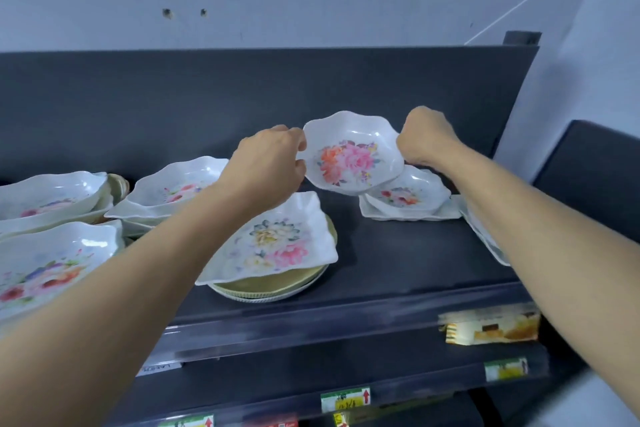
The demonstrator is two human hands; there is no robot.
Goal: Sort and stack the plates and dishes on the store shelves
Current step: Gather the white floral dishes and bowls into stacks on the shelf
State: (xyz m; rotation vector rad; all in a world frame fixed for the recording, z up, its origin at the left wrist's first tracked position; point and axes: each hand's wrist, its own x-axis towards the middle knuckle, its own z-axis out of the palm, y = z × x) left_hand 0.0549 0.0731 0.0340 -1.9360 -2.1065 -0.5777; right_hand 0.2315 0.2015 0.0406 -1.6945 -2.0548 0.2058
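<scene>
Gripping opposite rims, left hand (270, 159) and right hand (427, 139) hold bowl (349, 156) (above stacked dishes (405, 198)).

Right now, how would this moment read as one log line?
floral bowl: held tilted over stacked dish | left grip: holds its left rim | right grip: holds its right rim

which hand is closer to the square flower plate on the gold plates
Left. The left hand is just above the square plate; the right hand is farther right, beyond the bowl.
</scene>
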